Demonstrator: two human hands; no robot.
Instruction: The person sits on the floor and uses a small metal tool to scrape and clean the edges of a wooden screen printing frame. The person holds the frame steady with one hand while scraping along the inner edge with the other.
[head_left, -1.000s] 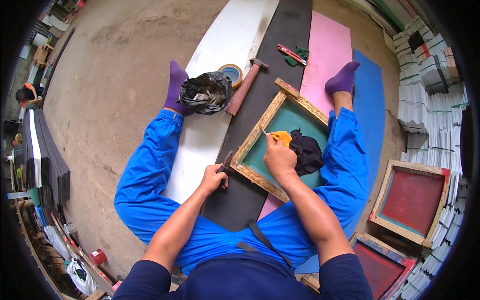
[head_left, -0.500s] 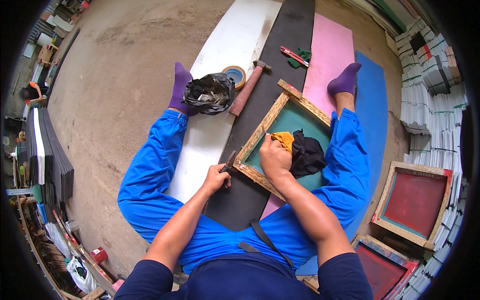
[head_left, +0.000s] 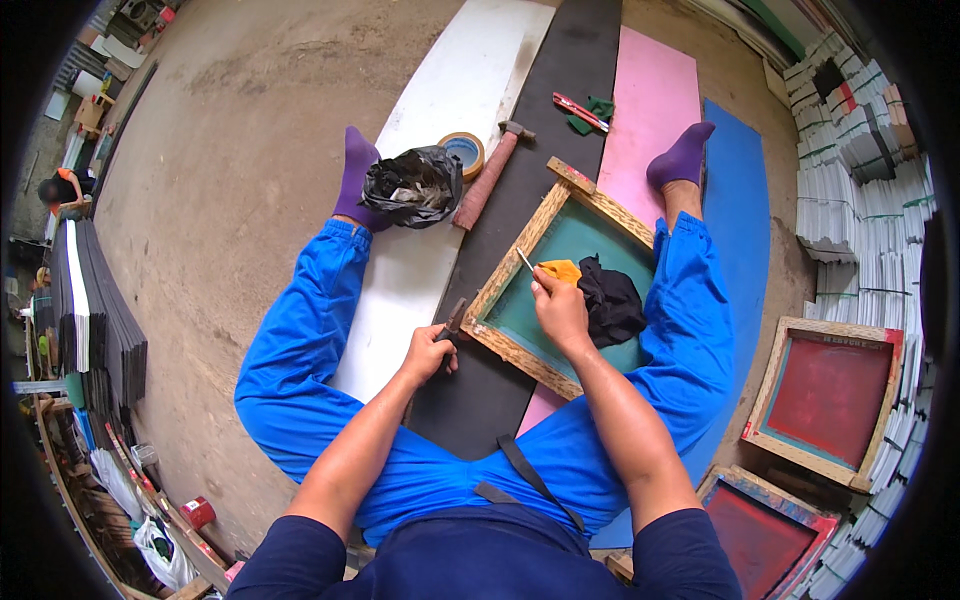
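Note:
My left hand (head_left: 428,354) is closed round the dark handles of pliers (head_left: 456,317), whose jaws point up beside the near left corner of a wooden screen frame (head_left: 512,352). Teal mesh (head_left: 520,306) fills that frame, which lies tilted between my legs. Over the mesh, my right hand (head_left: 562,308) pinches a slim metal tool (head_left: 525,259); its tip points at the frame's left bar, and whether it touches the wood I cannot tell. A yellow cloth (head_left: 560,270) and a crumpled black cloth (head_left: 612,303) lie on the mesh by the right hand.
Beyond the frame are a hammer (head_left: 490,178), a tape roll (head_left: 463,152), a black plastic bag (head_left: 412,188) and a red cutter (head_left: 580,111) on a green cloth. Red-meshed frames (head_left: 828,400) and stacked white sheets (head_left: 880,215) stand right. A person (head_left: 66,188) is far left.
My right hand has lifted and turned slightly, so more of the slim metal tool shows. The left hand keeps its hold on the pliers. The whole view has shifted a little.

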